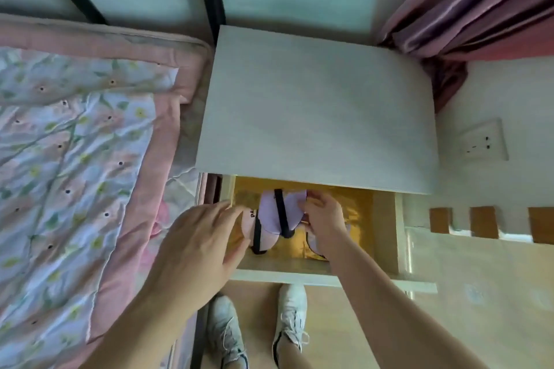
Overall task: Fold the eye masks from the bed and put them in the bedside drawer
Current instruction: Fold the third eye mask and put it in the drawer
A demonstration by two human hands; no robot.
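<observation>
The floral pink-bordered quilted bed [69, 159] lies to the left; beside it the pale grey bedside cabinet [314, 105] has its white drawer [299, 275] pulled open, lined in shiny yellow fabric [359, 213]. Inside rest the folded lilac eye masks with black elastic straps [278, 213] (their long axis runs roughly front to back). The right hand [325, 217] is nearer, fingers pinched on the top mask's right edge. The left hand [198, 252] hovers at the drawer's left rim, fingers spread, holding nothing, by my judgement ready to steady the stack.
</observation>
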